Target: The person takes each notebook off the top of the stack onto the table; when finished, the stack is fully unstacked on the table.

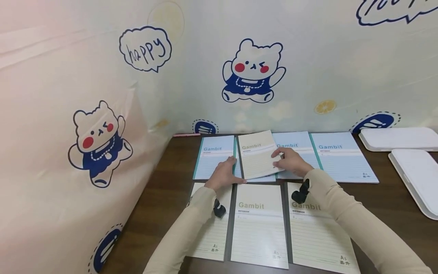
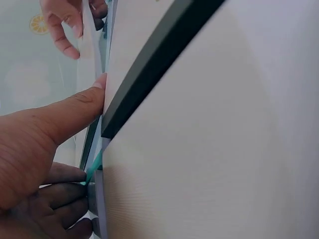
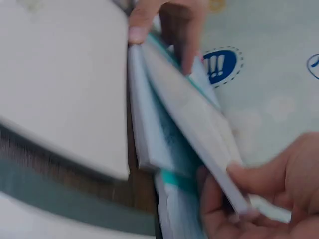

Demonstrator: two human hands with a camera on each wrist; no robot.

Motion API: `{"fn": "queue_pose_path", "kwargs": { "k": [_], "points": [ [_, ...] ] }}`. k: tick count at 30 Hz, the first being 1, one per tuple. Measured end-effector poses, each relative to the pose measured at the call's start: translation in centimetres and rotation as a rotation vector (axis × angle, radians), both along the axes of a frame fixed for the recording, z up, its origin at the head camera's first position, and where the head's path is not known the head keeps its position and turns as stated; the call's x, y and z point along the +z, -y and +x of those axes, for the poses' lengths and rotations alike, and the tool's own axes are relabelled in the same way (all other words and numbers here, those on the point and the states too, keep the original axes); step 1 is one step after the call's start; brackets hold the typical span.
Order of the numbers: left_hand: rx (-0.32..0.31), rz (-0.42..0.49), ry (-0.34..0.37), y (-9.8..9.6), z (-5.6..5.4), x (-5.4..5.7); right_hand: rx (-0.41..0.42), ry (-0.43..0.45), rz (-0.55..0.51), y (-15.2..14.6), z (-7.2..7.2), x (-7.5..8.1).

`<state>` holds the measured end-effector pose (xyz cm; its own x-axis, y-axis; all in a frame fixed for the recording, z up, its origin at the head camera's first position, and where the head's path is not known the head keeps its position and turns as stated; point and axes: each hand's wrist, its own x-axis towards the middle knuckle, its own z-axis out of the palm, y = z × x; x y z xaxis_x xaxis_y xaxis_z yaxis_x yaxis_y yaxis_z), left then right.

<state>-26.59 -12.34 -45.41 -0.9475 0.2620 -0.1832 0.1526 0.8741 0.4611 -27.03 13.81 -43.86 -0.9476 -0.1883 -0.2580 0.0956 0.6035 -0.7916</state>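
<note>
My right hand [image 1: 292, 161] pinches the right side of a cream Gambit notebook [image 1: 258, 160], thumb on one face and fingers on the other. The notebook is tilted, its right side raised over blue notebooks in the back row. In the right wrist view its pale page edge [image 3: 192, 119] slants above a blue notebook [image 3: 142, 109]. My left hand [image 1: 224, 175] lies at the cream notebook's lower left corner, with the thumb stretched along the near edge. Its fingers rest on the left blue notebook [image 1: 212, 163], by the teal spine.
Three cream notebooks lie in a front row, the middle one [image 1: 260, 228] below my hands. Another blue notebook [image 1: 345, 161] ends the back row. Two white flat cases [image 1: 398, 139] sit at the right, and a thin pink stick [image 1: 186, 134] lies at the back edge by the wall covering.
</note>
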Motion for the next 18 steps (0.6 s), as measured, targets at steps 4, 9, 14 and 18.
{"fn": "queue_pose_path", "kwargs": {
  "k": [4, 9, 14, 18],
  "points": [
    [-0.021, 0.004, -0.012, 0.1, -0.2, 0.1, -0.047, 0.029, -0.096, -0.9, 0.6, 0.6],
    [-0.006, -0.009, -0.006, 0.5, 0.0, 0.2, -0.123, 0.01, -0.188, -3.3, 3.1, 1.2],
    [-0.016, -0.006, -0.019, 0.5, 0.2, 0.7, -0.109, -0.129, -0.143, -9.9, 8.6, 1.6],
    [-0.016, -0.002, -0.01, 0.3, 0.4, 1.0, -0.153, -0.246, -0.026, -16.6, 14.7, 0.7]
  ]
}}
